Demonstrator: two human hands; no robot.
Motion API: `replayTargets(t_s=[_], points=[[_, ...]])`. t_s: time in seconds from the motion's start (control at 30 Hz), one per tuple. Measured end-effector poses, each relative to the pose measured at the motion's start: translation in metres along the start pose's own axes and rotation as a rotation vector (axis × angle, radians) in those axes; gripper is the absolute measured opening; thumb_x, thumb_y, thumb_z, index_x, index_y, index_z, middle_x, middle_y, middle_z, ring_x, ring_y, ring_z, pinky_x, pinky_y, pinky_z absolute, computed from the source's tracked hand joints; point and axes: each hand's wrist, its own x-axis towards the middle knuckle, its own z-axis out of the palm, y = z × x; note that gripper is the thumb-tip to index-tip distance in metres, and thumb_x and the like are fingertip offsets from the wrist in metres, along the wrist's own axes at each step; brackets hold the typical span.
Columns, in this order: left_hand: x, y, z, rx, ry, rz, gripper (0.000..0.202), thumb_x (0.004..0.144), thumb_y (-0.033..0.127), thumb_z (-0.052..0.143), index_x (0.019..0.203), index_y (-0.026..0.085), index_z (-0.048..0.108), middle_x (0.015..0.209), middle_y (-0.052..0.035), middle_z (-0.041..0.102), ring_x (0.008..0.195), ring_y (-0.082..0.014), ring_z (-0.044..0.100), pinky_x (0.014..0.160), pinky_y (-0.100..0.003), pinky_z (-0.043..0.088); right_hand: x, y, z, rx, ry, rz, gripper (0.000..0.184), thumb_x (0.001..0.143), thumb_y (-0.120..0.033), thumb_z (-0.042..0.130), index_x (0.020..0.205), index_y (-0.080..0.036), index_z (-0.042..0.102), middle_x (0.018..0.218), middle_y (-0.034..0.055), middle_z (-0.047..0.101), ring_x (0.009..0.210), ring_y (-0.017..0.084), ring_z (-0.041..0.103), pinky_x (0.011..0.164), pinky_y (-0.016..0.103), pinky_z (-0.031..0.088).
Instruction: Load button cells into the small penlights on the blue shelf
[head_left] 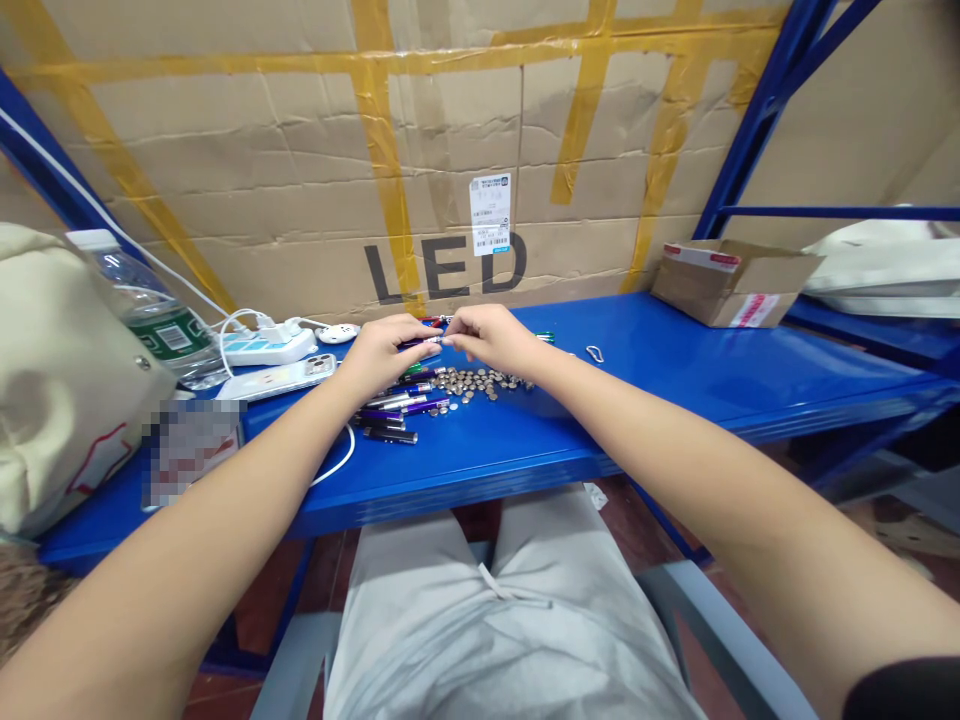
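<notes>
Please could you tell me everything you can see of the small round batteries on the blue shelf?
The button cells are small, flat, silvery metal discs, lying loose in a scattered heap, some overlapping, on the blue steel shelf. The heap lies near the right hand, beside slim purple and black tubes.

A blue metal table (660, 390), on it a heap of small button batteries (469, 382), purple and black pen-shaped tubes (390, 415) just beside the heap, a white power strip (268, 347), a phone (277, 378), a small carabiner (594, 353), a cardboard box (731, 285) near the right end
</notes>
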Motion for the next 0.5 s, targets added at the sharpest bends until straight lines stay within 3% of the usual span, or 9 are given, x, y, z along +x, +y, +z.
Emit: replayTargets(t_s=[0.17, 0.33, 0.43, 0.5], points=[[-0.001, 0.001, 0.0, 0.051, 0.013, 0.032, 0.028, 0.086, 0.039, 0.057, 0.101, 0.021, 0.072, 0.091, -0.007, 0.071, 0.084, -0.0187, 0.063, 0.079, -0.031, 0.048, 0.0, -0.003, 0.001, 0.185, -0.033, 0.212, 0.016, 0.087, -0.026, 0.058, 0.075, -0.016, 0.055, 0.056, -0.0022, 0.057, 0.052, 0.009, 0.054, 0.053, 0.024, 0.043], [0.0, 0.007, -0.001, 0.051, -0.013, -0.003, 0.031, 0.085, 0.041, 0.056, 0.103, 0.021, 0.072, 0.098, -0.0081, 0.07, 0.09, -0.0207, 0.062, 0.085, -0.032, 0.046, 0.002, 0.001, 0.002, 0.373, -0.087, 0.3, 0.019, 0.088, -0.029, 0.057, 0.075, -0.016, 0.054, 0.058, -0.0007, 0.059, 0.052, 0.009, 0.056, 0.052, 0.023, 0.046], [0.003, 0.008, 0.001, 0.035, -0.041, -0.07, 0.031, 0.084, 0.041, 0.057, 0.1, 0.021, 0.073, 0.096, -0.0074, 0.07, 0.089, -0.021, 0.062, 0.083, -0.032, 0.046, 0.003, 0.005, 0.001, 0.287, -0.096, 0.288, 0.022, 0.088, -0.033, 0.056, 0.075, -0.016, 0.055, 0.058, -0.0005, 0.059, 0.053, 0.009, 0.055, 0.053, 0.023, 0.045], [0.004, 0.007, 0.002, -0.013, -0.076, -0.153, 0.032, 0.083, 0.043, 0.057, 0.1, 0.021, 0.073, 0.091, -0.0062, 0.071, 0.085, -0.0205, 0.062, 0.08, -0.031, 0.046, 0.004, 0.007, -0.001, 0.106, -0.072, 0.19, 0.021, 0.088, -0.033, 0.056, 0.075, -0.015, 0.057, 0.061, 0.0006, 0.061, 0.058, 0.011, 0.056, 0.057, 0.025, 0.044]])
